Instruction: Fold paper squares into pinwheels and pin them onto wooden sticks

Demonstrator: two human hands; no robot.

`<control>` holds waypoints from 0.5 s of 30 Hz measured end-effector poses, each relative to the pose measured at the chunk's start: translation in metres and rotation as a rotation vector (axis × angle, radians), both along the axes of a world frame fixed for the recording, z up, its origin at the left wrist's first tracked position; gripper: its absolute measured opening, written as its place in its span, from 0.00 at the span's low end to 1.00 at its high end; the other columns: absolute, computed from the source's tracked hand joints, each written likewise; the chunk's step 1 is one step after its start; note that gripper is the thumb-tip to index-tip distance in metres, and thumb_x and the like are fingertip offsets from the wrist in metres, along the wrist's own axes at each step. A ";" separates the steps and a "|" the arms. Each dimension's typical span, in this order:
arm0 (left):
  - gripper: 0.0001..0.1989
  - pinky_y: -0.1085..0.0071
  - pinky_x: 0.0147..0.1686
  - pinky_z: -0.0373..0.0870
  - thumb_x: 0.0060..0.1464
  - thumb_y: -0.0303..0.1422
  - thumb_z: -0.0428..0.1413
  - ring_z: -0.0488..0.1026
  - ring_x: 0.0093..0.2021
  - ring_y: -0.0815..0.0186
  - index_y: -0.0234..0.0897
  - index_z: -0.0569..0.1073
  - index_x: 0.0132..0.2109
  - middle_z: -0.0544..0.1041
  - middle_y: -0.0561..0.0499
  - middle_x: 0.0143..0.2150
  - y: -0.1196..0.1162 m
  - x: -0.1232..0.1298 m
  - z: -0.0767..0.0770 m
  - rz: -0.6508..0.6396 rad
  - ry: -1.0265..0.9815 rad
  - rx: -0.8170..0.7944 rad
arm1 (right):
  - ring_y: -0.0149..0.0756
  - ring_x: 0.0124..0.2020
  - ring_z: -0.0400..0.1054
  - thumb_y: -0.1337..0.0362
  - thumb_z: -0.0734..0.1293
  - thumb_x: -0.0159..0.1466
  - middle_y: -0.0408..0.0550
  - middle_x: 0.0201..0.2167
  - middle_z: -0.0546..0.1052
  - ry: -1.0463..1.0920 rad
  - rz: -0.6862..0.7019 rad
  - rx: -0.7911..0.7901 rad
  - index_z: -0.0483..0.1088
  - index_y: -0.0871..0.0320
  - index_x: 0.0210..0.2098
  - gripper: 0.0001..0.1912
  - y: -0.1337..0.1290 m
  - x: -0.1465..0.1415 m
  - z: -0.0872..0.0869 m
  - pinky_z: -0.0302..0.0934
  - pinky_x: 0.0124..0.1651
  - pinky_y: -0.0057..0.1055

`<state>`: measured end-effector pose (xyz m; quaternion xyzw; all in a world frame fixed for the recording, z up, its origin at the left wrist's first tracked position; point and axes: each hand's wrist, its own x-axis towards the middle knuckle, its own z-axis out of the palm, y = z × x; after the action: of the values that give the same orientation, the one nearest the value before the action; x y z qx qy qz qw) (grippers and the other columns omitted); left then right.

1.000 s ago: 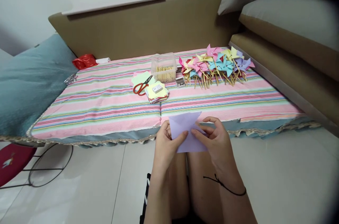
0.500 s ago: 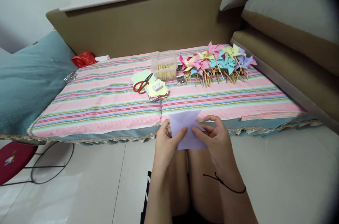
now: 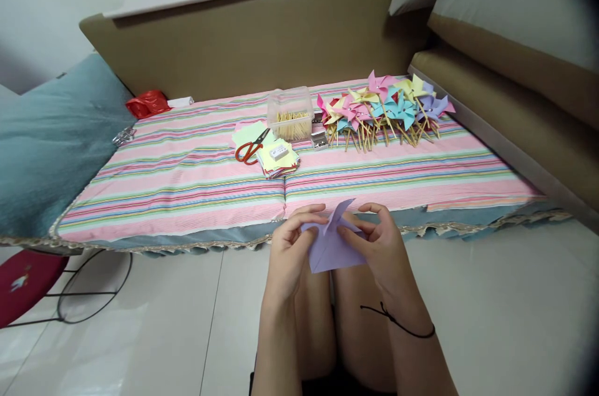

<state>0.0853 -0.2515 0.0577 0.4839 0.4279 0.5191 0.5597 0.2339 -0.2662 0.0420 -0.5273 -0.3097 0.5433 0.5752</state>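
A sheet of purple paper [image 3: 333, 254] is held between both hands over my lap. One flap of it stands up near the middle, leaning to the upper right. My left hand [image 3: 294, 243] grips the paper's left side, with the thumb on top and the index finger reaching toward the raised flap. My right hand [image 3: 377, 243] pinches the right side, its thumb pressing near the centre. The fingers behind the paper are partly hidden.
On the striped cover [image 3: 187, 178] lie orange-handled scissors [image 3: 250, 149], a stack of coloured paper [image 3: 281, 165], a clear box of sticks [image 3: 291, 125], a small open box [image 3: 319, 141] and a heap of paper pinwheels [image 3: 388, 106]. A red stool [image 3: 30, 284] stands at left.
A flap of the purple paper has come up from lying flat to standing near the centre. My left hand has shifted slightly left, its index finger now over the paper; my right hand stays put.
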 end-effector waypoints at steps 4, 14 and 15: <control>0.09 0.66 0.54 0.61 0.58 0.31 0.54 0.67 0.59 0.57 0.40 0.80 0.36 0.76 0.46 0.52 -0.001 0.001 0.004 -0.049 0.010 -0.013 | 0.36 0.26 0.73 0.56 0.78 0.47 0.42 0.26 0.81 -0.026 -0.005 0.014 0.59 0.51 0.41 0.30 0.000 0.000 0.001 0.61 0.28 0.28; 0.26 0.69 0.41 0.69 0.38 0.29 0.69 0.75 0.38 0.66 0.41 0.67 0.44 0.78 0.53 0.38 0.003 0.011 -0.006 0.181 -0.168 -0.178 | 0.35 0.22 0.68 0.54 0.78 0.47 0.37 0.23 0.78 -0.012 0.058 -0.005 0.58 0.49 0.40 0.30 -0.002 -0.002 0.005 0.61 0.27 0.29; 0.29 0.70 0.39 0.70 0.37 0.28 0.70 0.75 0.36 0.67 0.42 0.65 0.46 0.78 0.53 0.38 0.003 0.012 -0.007 0.183 -0.196 -0.208 | 0.35 0.22 0.68 0.54 0.78 0.47 0.37 0.22 0.77 -0.008 0.060 -0.001 0.58 0.49 0.40 0.30 -0.002 -0.002 0.005 0.60 0.27 0.29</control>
<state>0.0970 -0.2483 0.0506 0.3294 0.4649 0.5657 0.5961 0.2318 -0.2679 0.0471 -0.5202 -0.3275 0.5583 0.5572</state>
